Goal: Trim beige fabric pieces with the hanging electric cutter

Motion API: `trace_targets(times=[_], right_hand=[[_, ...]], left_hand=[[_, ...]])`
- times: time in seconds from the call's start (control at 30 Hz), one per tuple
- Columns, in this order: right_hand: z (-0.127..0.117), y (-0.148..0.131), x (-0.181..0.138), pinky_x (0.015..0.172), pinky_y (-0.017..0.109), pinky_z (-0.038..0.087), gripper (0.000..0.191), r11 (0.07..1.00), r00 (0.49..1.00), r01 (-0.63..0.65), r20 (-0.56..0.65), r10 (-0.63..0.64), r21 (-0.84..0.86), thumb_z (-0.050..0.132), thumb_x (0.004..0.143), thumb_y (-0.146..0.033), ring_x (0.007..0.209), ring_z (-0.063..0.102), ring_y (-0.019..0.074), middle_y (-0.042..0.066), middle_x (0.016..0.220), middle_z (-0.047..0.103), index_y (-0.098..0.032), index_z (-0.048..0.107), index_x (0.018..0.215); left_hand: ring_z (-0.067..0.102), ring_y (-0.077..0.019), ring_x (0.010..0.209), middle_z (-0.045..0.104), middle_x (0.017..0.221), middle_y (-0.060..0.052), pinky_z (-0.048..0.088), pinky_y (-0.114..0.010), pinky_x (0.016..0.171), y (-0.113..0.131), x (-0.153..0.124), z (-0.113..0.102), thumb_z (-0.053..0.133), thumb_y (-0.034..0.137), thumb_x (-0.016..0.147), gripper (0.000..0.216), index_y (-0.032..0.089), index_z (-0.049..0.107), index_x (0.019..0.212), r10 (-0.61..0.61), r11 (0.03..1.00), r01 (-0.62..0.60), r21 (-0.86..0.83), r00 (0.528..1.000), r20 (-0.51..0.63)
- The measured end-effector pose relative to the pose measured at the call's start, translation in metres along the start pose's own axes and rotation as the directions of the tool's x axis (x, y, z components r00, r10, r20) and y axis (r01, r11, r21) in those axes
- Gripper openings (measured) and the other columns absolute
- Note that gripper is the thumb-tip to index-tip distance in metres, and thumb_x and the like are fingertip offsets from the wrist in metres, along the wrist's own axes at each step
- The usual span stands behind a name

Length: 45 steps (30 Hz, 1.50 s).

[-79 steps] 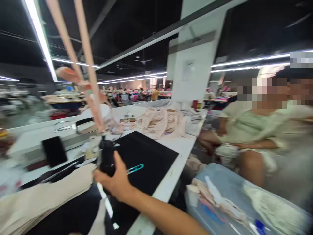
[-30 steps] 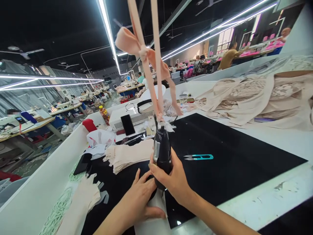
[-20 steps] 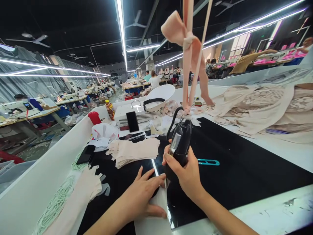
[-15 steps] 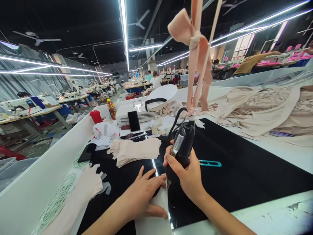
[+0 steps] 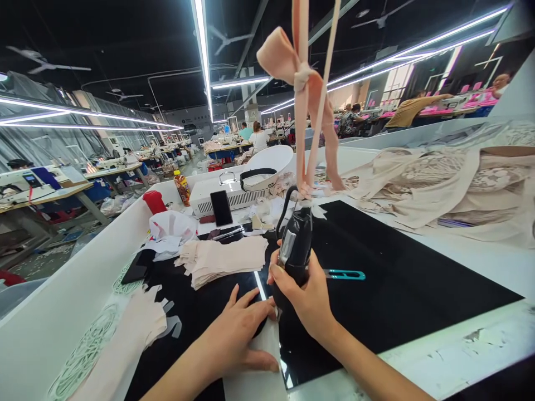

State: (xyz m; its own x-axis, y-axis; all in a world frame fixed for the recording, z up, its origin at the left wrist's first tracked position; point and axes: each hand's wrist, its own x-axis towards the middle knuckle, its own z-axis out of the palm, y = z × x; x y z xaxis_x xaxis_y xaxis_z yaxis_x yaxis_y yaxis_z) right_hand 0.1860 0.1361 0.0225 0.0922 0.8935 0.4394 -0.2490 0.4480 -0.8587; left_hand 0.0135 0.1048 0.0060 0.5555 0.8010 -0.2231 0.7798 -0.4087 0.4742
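Note:
My right hand (image 5: 307, 295) is wrapped round a black corded hand tool (image 5: 299, 240) with a silver plate on its side. Its lower end stands at the edge of the black sheet (image 5: 393, 289); the exact kind of tool is unclear. Pink fabric strips (image 5: 301, 117), knotted together, hang down to its top. Flat beside the tool lies my left hand (image 5: 238, 331), fingers spread and empty, over a pale strip (image 5: 253, 381) whose material I cannot make out. Beyond it rests a stack of pale pink fabric pieces (image 5: 229, 257). A teal slotted tool (image 5: 346, 274) lies right of my right hand.
More fabric pieces (image 5: 125, 334) and pale green cord (image 5: 86, 345) lie at the left. Behind are a phone (image 5: 221, 208), a white vented box (image 5: 204, 196), a bottle (image 5: 181, 187) and a white visor (image 5: 271, 161). Beige garments (image 5: 443, 184) are heaped at the right.
The whole view has shifted, so things appear slightly further left. Both hands keep nearly the same pose, the right still on the black tool.

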Motion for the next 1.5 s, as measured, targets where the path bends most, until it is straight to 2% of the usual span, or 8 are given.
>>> trace_targets(times=[0.2, 0.37, 0.5, 0.7, 0.83, 1.17, 1.33, 1.5], right_hand=[[-0.002, -0.003, -0.009, 0.062, 0.030, 0.056, 0.031, 0.997, 0.999, -0.044, 0.035, 0.041, 0.064, 0.077, 0.083, -0.033, 0.065, 0.062, 0.0160, -0.002, 0.083, 0.068, -0.025, 0.062, 0.109], [0.002, -0.007, -0.010, 0.055, 0.029, 0.053, 0.026, 0.999, 0.999, -0.041, 0.038, 0.040, 0.027, 0.073, 0.083, -0.033, 0.063, 0.059, 0.0163, -0.001, 0.080, 0.065, -0.024, 0.063, 0.105], [0.002, -0.012, -0.010, 0.057, 0.029, 0.053, 0.025, 0.997, 0.998, -0.058, 0.042, 0.056, 0.051, 0.073, 0.082, -0.032, 0.063, 0.059, 0.0153, 0.000, 0.083, 0.066, -0.024, 0.063, 0.103], [0.000, -0.012, -0.020, 0.062, 0.032, 0.055, 0.027, 0.994, 0.993, -0.101, 0.074, 0.097, 0.045, 0.073, 0.079, -0.034, 0.064, 0.059, 0.0163, -0.001, 0.081, 0.064, -0.023, 0.061, 0.101], [0.003, -0.011, -0.020, 0.067, 0.034, 0.055, 0.022, 0.997, 0.997, -0.065, 0.043, 0.067, -0.046, 0.069, 0.077, -0.032, 0.069, 0.059, 0.0186, 0.001, 0.081, 0.065, -0.024, 0.059, 0.094], [0.001, -0.025, -0.027, 0.068, 0.029, 0.055, 0.030, 0.982, 0.992, -0.106, 0.088, 0.093, 0.155, 0.077, 0.075, -0.027, 0.071, 0.059, 0.0158, -0.001, 0.082, 0.066, -0.023, 0.064, 0.102], [0.004, -0.023, -0.032, 0.062, 0.027, 0.052, 0.026, 0.972, 0.984, -0.155, 0.115, 0.136, 0.175, 0.076, 0.074, -0.026, 0.064, 0.055, 0.0133, -0.002, 0.078, 0.065, -0.023, 0.062, 0.096], [0.002, -0.019, -0.034, 0.063, 0.027, 0.053, 0.025, 0.968, 0.977, -0.171, 0.159, 0.142, 0.185, 0.077, 0.075, -0.027, 0.064, 0.057, 0.0141, -0.002, 0.077, 0.065, -0.024, 0.062, 0.093]], left_hand=[[0.024, -0.0371, 0.164, 0.062, 0.151, -0.005, -0.001, -0.078, 0.128, -0.001, 0.002, 0.001, 0.098, 0.041, 0.076, 0.071, 0.030, 0.061, 0.136, -0.014, 1.000, 0.013, 0.027, 1.000, 0.018], [0.025, -0.0349, 0.164, 0.062, 0.152, -0.004, -0.003, -0.075, 0.129, 0.000, 0.000, 0.000, 0.098, 0.036, 0.076, 0.075, 0.033, 0.060, 0.141, -0.019, 1.000, 0.019, 0.013, 1.000, 0.013], [0.025, -0.0354, 0.164, 0.060, 0.154, -0.006, -0.002, -0.074, 0.130, 0.002, 0.000, -0.001, 0.097, 0.037, 0.078, 0.078, 0.033, 0.059, 0.145, -0.042, 0.999, 0.041, 0.026, 0.999, 0.020], [0.023, -0.0386, 0.164, 0.040, 0.171, -0.012, 0.002, -0.074, 0.130, 0.004, 0.002, -0.004, 0.099, 0.038, 0.077, 0.109, 0.030, 0.036, 0.167, -0.059, 0.993, 0.053, 0.106, 0.997, 0.053], [0.020, -0.0402, 0.164, 0.030, 0.174, -0.013, 0.001, -0.076, 0.129, 0.005, 0.003, -0.005, 0.098, 0.035, 0.079, 0.116, 0.032, 0.026, 0.170, -0.045, 0.990, 0.035, 0.138, 0.997, 0.068], [0.030, -0.0459, 0.160, 0.038, 0.171, -0.015, 0.017, -0.082, 0.124, 0.004, -0.001, -0.006, 0.100, 0.022, 0.074, 0.110, 0.033, 0.040, 0.165, 0.036, 0.992, -0.035, 0.122, 0.999, -0.002], [0.031, -0.0440, 0.160, 0.036, 0.172, -0.012, 0.029, -0.076, 0.125, 0.007, -0.002, -0.007, 0.096, 0.020, 0.077, 0.103, 0.035, 0.042, 0.164, 0.061, 0.992, -0.058, 0.113, 0.998, -0.026], [0.042, -0.0419, 0.154, 0.049, 0.166, -0.007, 0.041, -0.069, 0.122, 0.006, -0.002, -0.006, 0.094, 0.023, 0.080, 0.091, 0.038, 0.051, 0.159, 0.067, 0.993, -0.063, 0.096, 0.997, -0.040]])
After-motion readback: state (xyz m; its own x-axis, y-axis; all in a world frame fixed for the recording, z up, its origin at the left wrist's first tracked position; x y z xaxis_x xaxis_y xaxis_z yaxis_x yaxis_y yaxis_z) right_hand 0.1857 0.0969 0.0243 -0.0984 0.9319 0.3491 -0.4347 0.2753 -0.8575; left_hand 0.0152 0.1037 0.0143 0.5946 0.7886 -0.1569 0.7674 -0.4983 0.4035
